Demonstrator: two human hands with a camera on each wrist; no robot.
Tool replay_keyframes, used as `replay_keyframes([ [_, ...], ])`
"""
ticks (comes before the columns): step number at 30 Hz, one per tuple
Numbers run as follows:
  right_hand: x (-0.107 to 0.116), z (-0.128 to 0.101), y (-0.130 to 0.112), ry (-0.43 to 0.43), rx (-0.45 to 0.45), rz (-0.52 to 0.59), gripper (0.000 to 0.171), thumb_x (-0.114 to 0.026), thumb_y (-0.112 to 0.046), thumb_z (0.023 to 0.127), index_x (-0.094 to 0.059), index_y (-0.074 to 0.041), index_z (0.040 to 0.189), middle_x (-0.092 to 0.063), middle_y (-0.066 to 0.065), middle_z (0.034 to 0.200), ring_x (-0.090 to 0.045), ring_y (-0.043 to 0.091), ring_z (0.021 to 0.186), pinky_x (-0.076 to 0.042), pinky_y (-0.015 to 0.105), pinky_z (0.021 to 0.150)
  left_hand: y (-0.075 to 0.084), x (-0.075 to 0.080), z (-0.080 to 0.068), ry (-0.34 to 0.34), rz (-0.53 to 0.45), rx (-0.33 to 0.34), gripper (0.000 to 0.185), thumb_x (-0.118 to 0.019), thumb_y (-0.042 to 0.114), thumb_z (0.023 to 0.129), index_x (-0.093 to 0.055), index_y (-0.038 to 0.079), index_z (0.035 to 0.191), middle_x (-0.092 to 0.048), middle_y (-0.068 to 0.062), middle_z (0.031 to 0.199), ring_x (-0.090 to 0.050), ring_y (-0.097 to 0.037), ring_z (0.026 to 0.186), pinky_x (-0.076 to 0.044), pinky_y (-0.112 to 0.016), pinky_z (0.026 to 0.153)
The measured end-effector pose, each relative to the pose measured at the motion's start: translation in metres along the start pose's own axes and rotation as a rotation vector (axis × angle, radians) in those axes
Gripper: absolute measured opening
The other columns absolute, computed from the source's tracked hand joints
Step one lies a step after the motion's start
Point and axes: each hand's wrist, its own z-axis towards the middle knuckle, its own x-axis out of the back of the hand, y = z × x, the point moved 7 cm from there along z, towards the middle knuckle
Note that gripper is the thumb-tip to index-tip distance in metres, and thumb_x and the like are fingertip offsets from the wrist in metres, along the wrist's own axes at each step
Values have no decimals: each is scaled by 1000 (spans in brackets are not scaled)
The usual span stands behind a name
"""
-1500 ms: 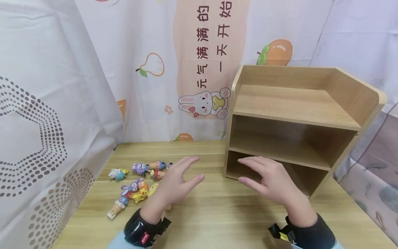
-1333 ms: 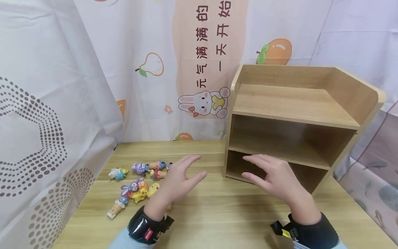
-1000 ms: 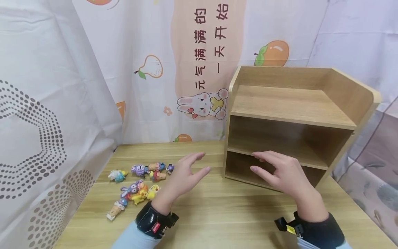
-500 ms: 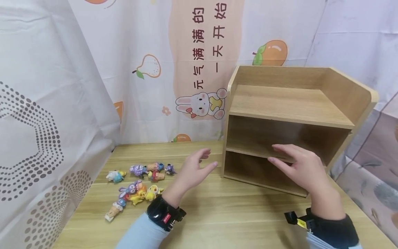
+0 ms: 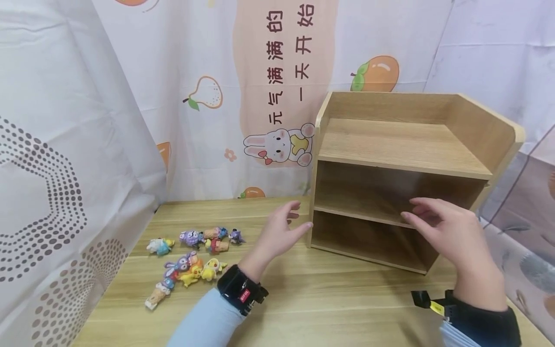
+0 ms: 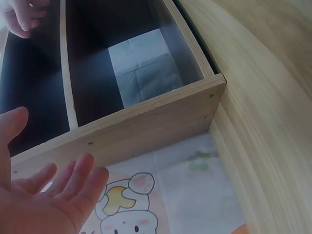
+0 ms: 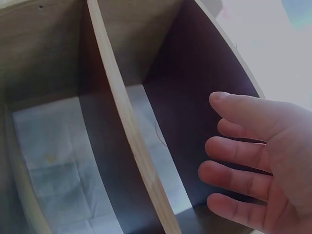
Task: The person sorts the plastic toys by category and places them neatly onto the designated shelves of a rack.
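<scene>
A light wooden shelf unit (image 5: 403, 147) stands at the right of the table, its front open in two tiers below a railed top. Just left of its side panel is my left hand (image 5: 279, 233), fingers loosely bent and touching nothing. My right hand (image 5: 455, 231) hovers before the shelf's right part, thumb and fingers apart with nothing between them. In the right wrist view, the right hand (image 7: 258, 161) is beside the shelf divider (image 7: 131, 131). The left wrist view has the left hand (image 6: 53, 200) near the side panel (image 6: 146, 122).
Several small toy figures lie in a group at the table's left, among them a yellow figure (image 5: 212, 269), a purple figure (image 5: 191, 237) and a figure with a cone-shaped body (image 5: 158, 294). A printed curtain (image 5: 199, 144) hangs behind the wooden table (image 5: 303, 308).
Both hands have moved to the right, the right one farther, across the shelf's front. The left hand has come away from the toy figures toward the shelf's side. Shelf and figures stay put.
</scene>
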Motion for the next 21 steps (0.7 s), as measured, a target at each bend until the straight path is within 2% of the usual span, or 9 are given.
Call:
replay_keyframes([
  [3, 8, -3, 8, 29, -26, -10, 35, -90, -15, 72, -76, -8, 103, -74, 4, 80, -52, -15, 73, -42, 22, 66, 0, -5, 3, 3, -22, 13, 66, -76, 38, 91, -51, 11, 146, -59, -10, 137, -62, -28, 119, -55, -41, 92],
  [6, 16, -5, 13, 73, -38, -19, 29, -88, -18, 74, -77, -8, 99, -72, 7, 76, -43, -23, 75, -40, 24, 64, -1, -9, 6, 8, -37, 22, 65, -77, 37, 91, -52, 11, 145, -58, -9, 139, -61, -26, 119, -55, -41, 92],
  [10, 25, -7, 16, 144, -37, -9, 22, -86, -19, 75, -76, -7, 91, -69, 6, 70, -41, -25, 73, -34, 13, 65, -3, -12, 8, 28, -37, 26, 64, -78, 35, 90, -53, 11, 144, -58, -9, 138, -62, -22, 116, -55, -40, 91],
  [13, 33, -9, 18, 204, -33, 5, 18, -84, -19, 76, -76, -6, 85, -66, 7, 67, -42, -25, 70, -29, 5, 68, -3, -14, 10, 45, -42, 19, 63, -79, 33, 90, -54, 9, 142, -58, -13, 138, -62, -23, 116, -54, -39, 92],
  [18, 45, -14, 26, 301, -76, 10, 27, -83, -22, 77, -70, 0, 83, -64, 12, 67, -39, -26, 73, -29, 6, 67, -4, -16, 15, 80, -40, 2, 61, -79, 30, 90, -54, 7, 141, -60, -10, 134, -61, -24, 116, -53, -37, 94],
  [21, 53, -17, 31, 355, -129, 13, 37, -84, -25, 78, -65, 5, 87, -62, -14, 75, -37, -29, 76, -29, 6, 69, -3, -17, 19, 100, -34, -5, 61, -79, 28, 89, -54, 7, 140, -59, -7, 132, -60, -22, 116, -53, -36, 93],
])
